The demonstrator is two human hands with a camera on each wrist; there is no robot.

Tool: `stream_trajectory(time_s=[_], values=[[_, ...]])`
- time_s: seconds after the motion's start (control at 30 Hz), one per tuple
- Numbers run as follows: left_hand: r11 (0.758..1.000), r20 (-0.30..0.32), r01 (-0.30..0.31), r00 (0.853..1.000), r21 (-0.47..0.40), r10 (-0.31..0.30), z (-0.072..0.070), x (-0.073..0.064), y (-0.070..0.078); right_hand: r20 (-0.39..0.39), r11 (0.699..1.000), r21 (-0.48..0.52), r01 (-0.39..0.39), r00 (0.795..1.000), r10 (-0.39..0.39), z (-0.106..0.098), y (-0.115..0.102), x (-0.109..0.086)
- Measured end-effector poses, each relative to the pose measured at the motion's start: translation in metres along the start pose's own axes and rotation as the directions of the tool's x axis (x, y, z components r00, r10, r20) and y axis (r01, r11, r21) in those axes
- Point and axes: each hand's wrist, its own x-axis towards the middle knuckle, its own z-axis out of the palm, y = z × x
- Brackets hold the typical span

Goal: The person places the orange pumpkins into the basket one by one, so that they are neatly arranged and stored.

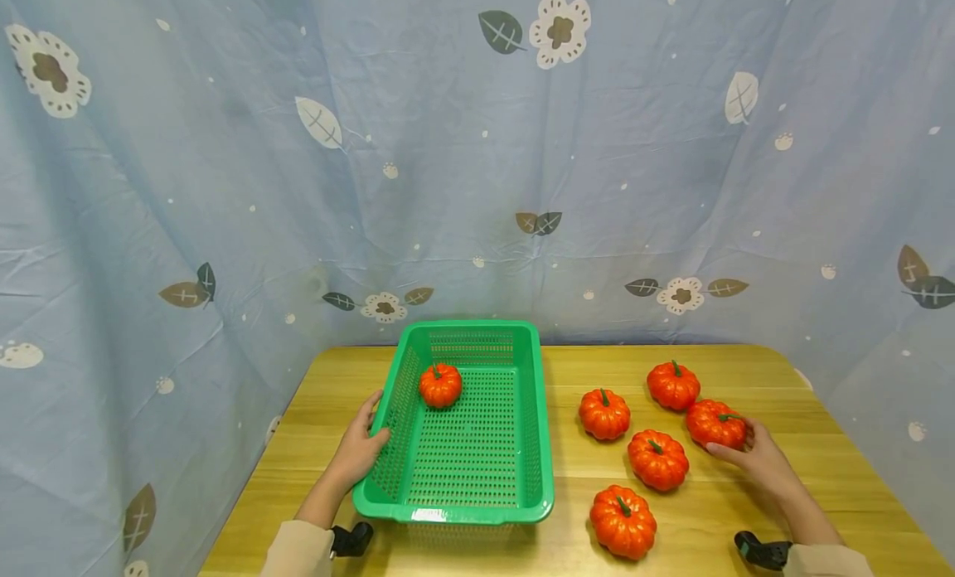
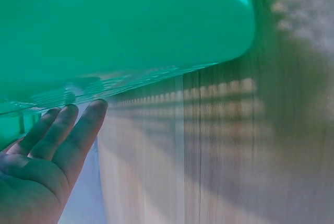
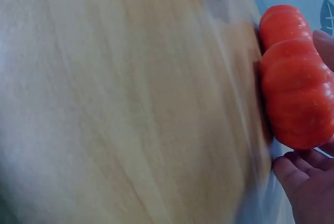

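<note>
A green plastic basket (image 1: 539,411) with perforated walls stands on the table, one orange-red toy pumpkin (image 1: 440,385) inside near its far left. My left hand (image 1: 361,448) grips the basket's left side, thumb over the rim and fingers along the outside. In the left wrist view, its fingertips (image 2: 96,110) lie against the basket's underside (image 2: 130,31). My right hand (image 1: 761,459) has thumb and fingers round the rightmost pumpkin (image 1: 712,424), which sits low at the table. The right wrist view shows this pumpkin (image 3: 297,93) between the thumb and the fingers (image 3: 292,174).
Several other pumpkins lie right of the basket: one at the back (image 1: 674,385), one nearest the basket (image 1: 604,414), one in the middle (image 1: 658,460), one in front (image 1: 623,523). A blue patterned curtain (image 1: 448,146) hangs behind the wooden table (image 1: 806,444).
</note>
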Motion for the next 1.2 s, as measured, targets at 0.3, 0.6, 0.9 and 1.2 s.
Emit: stream_trajectory(time_s=[0.3,0.6,0.9,1.2], values=[[1.000,0.003,0.005,1.000,-0.003,-0.005,0.000,-0.001,0.001,-0.073,1.000,-0.003,0.013,0.997,-0.013,0.005,0.001,0.007],[1.000,0.006,0.006,1.000,-0.008,-0.006,-0.001,-0.002,0.002,-0.129,0.999,0.002,0.033,0.991,-0.033,0.011,0.000,0.010],[1.000,0.007,0.008,1.000,-0.004,-0.008,-0.001,-0.001,0.000,-0.133,1.000,-0.018,0.015,0.991,-0.017,0.010,-0.001,0.010],[1.000,0.007,0.006,1.000,-0.009,-0.006,-0.001,0.000,-0.001,-0.160,1.000,0.026,0.005,0.987,0.000,0.004,-0.002,0.002]])
